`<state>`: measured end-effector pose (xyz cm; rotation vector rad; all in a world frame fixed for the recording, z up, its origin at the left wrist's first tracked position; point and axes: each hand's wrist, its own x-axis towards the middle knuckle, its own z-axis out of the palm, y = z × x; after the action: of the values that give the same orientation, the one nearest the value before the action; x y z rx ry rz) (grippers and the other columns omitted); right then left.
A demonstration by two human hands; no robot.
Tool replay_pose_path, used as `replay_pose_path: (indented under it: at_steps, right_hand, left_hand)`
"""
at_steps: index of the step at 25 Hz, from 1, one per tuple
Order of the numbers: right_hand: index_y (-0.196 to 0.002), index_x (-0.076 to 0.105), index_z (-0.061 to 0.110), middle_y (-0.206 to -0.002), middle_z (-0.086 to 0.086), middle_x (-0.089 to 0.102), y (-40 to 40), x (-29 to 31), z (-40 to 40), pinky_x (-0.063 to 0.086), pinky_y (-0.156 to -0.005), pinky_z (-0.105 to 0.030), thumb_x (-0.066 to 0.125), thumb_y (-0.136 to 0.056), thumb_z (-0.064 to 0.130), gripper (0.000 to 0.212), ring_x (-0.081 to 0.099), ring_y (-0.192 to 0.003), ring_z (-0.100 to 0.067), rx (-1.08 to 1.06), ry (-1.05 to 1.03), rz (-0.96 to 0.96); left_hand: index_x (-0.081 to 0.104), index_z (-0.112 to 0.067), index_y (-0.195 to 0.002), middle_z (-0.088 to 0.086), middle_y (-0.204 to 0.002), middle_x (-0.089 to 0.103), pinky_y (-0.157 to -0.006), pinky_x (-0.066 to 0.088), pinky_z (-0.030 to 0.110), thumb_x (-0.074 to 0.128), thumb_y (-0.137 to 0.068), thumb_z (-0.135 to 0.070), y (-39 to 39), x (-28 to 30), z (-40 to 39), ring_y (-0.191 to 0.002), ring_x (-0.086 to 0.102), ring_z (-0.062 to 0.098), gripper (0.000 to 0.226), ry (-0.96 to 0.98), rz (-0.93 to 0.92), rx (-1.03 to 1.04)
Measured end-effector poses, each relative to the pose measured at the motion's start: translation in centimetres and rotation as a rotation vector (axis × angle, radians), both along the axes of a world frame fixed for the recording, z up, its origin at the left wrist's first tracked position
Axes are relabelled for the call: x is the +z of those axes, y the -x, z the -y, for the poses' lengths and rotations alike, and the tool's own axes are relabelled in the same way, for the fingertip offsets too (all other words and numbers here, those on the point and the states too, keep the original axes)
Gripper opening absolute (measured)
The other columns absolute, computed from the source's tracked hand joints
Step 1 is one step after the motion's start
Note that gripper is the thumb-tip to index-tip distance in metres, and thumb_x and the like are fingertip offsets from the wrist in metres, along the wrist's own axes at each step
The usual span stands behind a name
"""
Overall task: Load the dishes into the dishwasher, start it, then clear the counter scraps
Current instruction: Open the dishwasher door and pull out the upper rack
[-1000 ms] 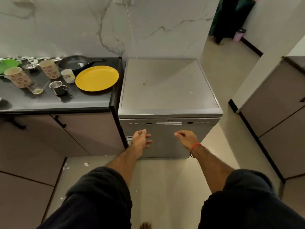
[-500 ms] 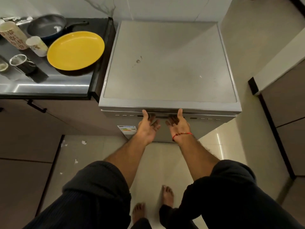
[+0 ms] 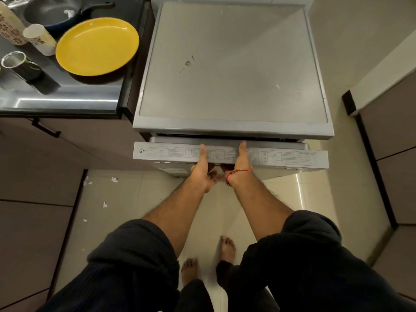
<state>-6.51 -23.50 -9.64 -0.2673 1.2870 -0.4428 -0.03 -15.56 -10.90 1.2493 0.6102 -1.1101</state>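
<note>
Dishwasher door [image 3: 229, 155] now cracked open, left hand [image 3: 203, 171] and right hand [image 3: 242, 167] apparently gripping its top edge.

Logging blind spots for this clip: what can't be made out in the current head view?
- Dishwasher interior: hidden behind the barely opened door.
- Fingers of left hand and right hand: curled under the door edge, unseen.
- Door label text: too small.
- Patterned cup: cut off by the left edge.

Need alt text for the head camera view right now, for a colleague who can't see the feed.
Seen from above, the left hand and right hand grip the top edge of the dishwasher door, which is tipped slightly open. On the dark counter to the left sit a yellow plate, a frying pan and cups, not yet loaded.
</note>
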Motion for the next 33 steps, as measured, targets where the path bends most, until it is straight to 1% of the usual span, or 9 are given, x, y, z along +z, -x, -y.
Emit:
replay_pose_path:
  at_steps: [7,13,15,17,18,20,24,27,33]
  right_hand:
    - [-0.123,0.049,0.01,-0.117,-0.018,0.061,6.2,-1.2,-5.4,0.06,-0.081,-0.05,0.087,-0.067,0.048,0.078,0.064,-0.099,-0.033,0.012,0.049,-0.102]
    - [-0.146,0.016,0.012,-0.146,-0.015,0.026,12.8,-4.5,-13.5,0.042,-0.102,-0.055,0.081,-0.059,0.067,0.122,0.038,-0.13,-0.04,0.215,0.305,-0.891]
    - [-0.152,0.007,0.019,-0.158,-0.017,0.01,14.9,-5.8,-15.5,0.035,-0.11,-0.058,0.078,-0.071,0.059,0.115,0.02,-0.143,-0.042,0.356,0.521,-1.014]
    - [-0.156,0.008,0.025,-0.164,-0.014,0.0,16.9,-7.6,-17.0,0.026,-0.115,-0.061,0.067,-0.085,0.05,0.097,0.007,-0.149,-0.043,0.687,0.885,-1.194]
    - [-0.157,0.011,0.028,-0.166,-0.01,-0.002,17.7,-8.5,-17.4,0.021,-0.116,-0.062,0.06,-0.09,0.046,0.085,0.003,-0.149,-0.043,0.883,1.037,-1.25]
    - [-0.156,0.02,0.035,-0.166,-0.002,0.004,19.3,-10.3,-17.9,0.014,-0.118,-0.063,0.045,-0.1,0.042,0.061,-0.001,-0.15,-0.041,1.188,1.148,-1.248]
    - [-0.152,0.029,0.038,-0.163,0.005,0.023,21.6,-11.8,-18.4,0.01,-0.118,-0.061,0.031,-0.105,0.043,0.048,0.002,-0.151,-0.038,1.29,1.158,-1.157]
    - [-0.153,0.028,0.036,-0.161,0.004,0.027,23.4,-12.5,-18.6,0.019,-0.115,-0.06,0.032,-0.104,0.047,0.05,0.009,-0.149,-0.04,1.375,1.257,-1.128]
    - [-0.156,0.018,0.031,-0.163,0.001,0.02,28.1,-16.9,-21.7,0.03,-0.112,-0.057,0.044,-0.096,0.029,0.066,0.021,-0.143,-0.047,1.727,1.166,-1.097]
  left_hand:
    - [0.051,-0.014,-0.127,0.012,-0.126,0.057,-0.061,0.06,0.043,0.069,-0.087,-0.057,5.2,0.3,-6.6,-0.103,0.059,0.026,0.061,-0.12,0.051,-0.084]
    - [0.041,-0.023,-0.129,0.01,-0.136,0.056,-0.075,0.062,0.051,0.069,-0.089,-0.053,11.6,-2.3,-14.6,-0.102,0.064,0.027,0.058,-0.189,-0.041,-0.147]
    - [0.032,-0.026,-0.138,0.011,-0.142,0.053,-0.077,0.063,0.053,0.071,-0.085,-0.056,13.6,-4.4,-17.0,-0.104,0.066,0.027,0.072,-0.241,-0.054,-0.155]
    - [0.002,-0.028,-0.155,0.013,-0.156,0.036,-0.087,0.06,0.054,0.075,-0.076,-0.064,15.5,-6.0,-19.0,-0.123,0.058,0.032,0.114,-0.406,-0.033,-0.158]
    - [-0.015,-0.027,-0.157,0.013,-0.164,0.022,-0.099,0.054,0.055,0.078,-0.071,-0.067,16.4,-6.8,-20.0,-0.137,0.047,0.037,0.133,-0.519,0.02,-0.189]
    - [-0.02,-0.025,-0.158,0.013,-0.168,-0.003,-0.114,0.035,0.057,0.084,-0.07,-0.057,18.4,-8.1,-22.4,-0.149,0.024,0.041,0.14,-0.707,0.363,-0.295]
    - [-0.014,-0.037,-0.159,0.011,-0.164,-0.03,-0.118,0.015,0.061,0.076,-0.083,-0.049,20.2,-10.9,-27.0,-0.153,-0.011,0.042,0.118,-0.809,1.191,-0.909]
    - [-0.021,-0.042,-0.156,0.002,-0.16,-0.04,-0.118,0.002,0.063,0.073,-0.089,-0.033,21.3,-12.7,-28.3,-0.15,-0.026,0.039,0.115,-0.802,1.277,-1.206]
    - [-0.012,-0.039,-0.159,0.005,-0.168,-0.019,-0.121,-0.006,0.057,0.059,-0.097,-0.022,25.0,-17.8,-33.2,-0.153,-0.021,0.036,0.095,-0.971,1.262,-1.405]
